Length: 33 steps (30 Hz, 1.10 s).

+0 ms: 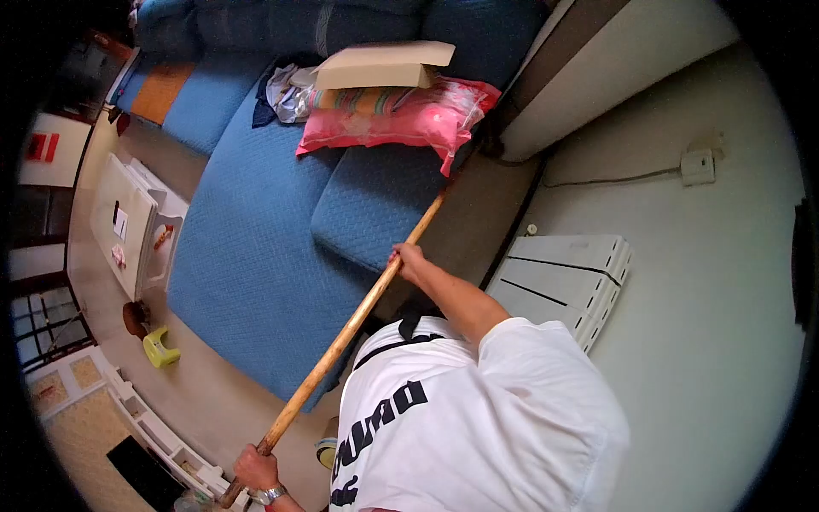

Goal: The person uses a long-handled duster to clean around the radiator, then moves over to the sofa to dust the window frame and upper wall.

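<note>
A long wooden pole (328, 360) runs diagonally across the view. My left hand (256, 468), with a metal watch at its wrist, is closed round the pole close to its lower end. Higher up, my right hand (408, 260) grips the same pole beside the corner of the blue sofa (247, 247). The pole's upper end reaches the gap between the sofa and the wall, near the pink pillow (384, 128); its tip cannot be made out.
An open cardboard box (375, 77) lies on the pillow. White panels (554, 277) lean against the right wall, below a socket (698, 167). A low white table (124, 226) and a yellow-green stool (160, 348) stand at the left.
</note>
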Each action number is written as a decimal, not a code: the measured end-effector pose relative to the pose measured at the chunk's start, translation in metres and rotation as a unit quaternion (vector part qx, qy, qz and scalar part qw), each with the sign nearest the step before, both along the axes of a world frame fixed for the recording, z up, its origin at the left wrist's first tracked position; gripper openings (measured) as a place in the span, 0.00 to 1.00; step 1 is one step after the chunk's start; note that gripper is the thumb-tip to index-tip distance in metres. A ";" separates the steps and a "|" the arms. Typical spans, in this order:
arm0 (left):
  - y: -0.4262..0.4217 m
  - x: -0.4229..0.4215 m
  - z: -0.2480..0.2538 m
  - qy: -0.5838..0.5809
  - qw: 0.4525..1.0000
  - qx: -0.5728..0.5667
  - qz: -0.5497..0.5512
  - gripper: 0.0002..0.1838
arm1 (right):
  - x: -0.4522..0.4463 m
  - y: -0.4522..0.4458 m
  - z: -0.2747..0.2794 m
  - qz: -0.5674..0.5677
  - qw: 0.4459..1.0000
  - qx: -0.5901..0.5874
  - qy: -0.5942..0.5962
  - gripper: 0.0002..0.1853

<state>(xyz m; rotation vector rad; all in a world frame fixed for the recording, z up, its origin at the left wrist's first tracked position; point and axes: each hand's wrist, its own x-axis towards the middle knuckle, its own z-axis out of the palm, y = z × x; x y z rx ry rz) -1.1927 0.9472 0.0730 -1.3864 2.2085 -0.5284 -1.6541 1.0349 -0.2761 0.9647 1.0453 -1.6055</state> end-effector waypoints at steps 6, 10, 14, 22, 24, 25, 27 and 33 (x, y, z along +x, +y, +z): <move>0.002 0.122 -0.052 0.038 0.999 0.012 -0.022 0.11 | 0.065 0.017 0.016 0.013 0.999 0.020 -0.041 0.04; 0.000 0.172 -0.058 0.032 0.999 0.000 0.015 0.11 | 0.094 0.023 0.043 0.007 0.997 -0.019 -0.071 0.06; -0.001 0.192 -0.066 0.046 0.999 -0.018 -0.010 0.11 | 0.094 0.020 0.044 -0.005 0.993 -0.077 -0.091 0.06; 0.015 0.094 -0.053 0.050 0.998 -0.007 -0.030 0.10 | 0.035 0.019 -0.004 0.000 0.995 -0.069 -0.071 0.05; 0.022 0.064 -0.049 0.053 0.998 -0.003 -0.036 0.10 | 0.018 0.021 -0.012 0.001 0.998 -0.046 -0.053 0.05; 0.024 0.055 -0.048 0.057 0.997 0.002 -0.044 0.10 | 0.010 0.021 -0.012 0.000 0.999 -0.021 -0.033 0.05; 0.026 0.049 -0.047 0.057 0.996 -0.011 -0.061 0.09 | 0.004 0.021 -0.014 0.008 0.999 -0.021 -0.039 0.05; 0.014 0.123 -0.058 0.058 0.996 -0.036 -0.049 0.09 | 0.042 0.017 0.012 -0.019 0.997 -0.022 -0.074 0.06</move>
